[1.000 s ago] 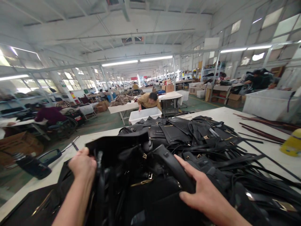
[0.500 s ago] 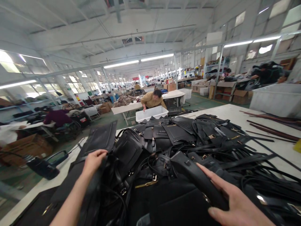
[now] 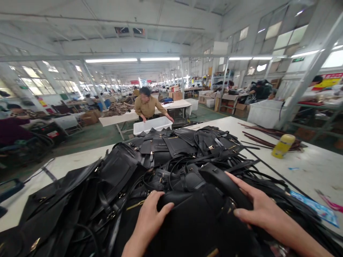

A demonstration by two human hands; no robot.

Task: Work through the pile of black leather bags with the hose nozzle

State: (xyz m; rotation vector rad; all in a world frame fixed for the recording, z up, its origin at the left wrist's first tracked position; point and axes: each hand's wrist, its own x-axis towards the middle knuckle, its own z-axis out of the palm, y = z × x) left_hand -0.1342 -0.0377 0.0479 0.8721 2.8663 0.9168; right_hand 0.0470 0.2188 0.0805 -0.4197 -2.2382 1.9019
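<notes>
Black leather bag pieces with gold buckles and zips lie in a large heap in front of me. Closest to me is one black leather bag, partly outside the bottom of the picture. My right hand is closed around its thick curved edge, fingers on the far side and thumb on the near side. At the bag's left part, my left hand grips the black leather between thumb and fingers. Some of its fingertips are hidden by the leather.
A yellow bottle, dark strips, a blue packet and pink-handled scissors lie on the white table at the right. Beyond the heap, a person holds a white bin.
My left hand has left the flat black panel on the left and come right to the nearest bag. My right hand keeps its hold. The view has turned right; the person has straightened up.
</notes>
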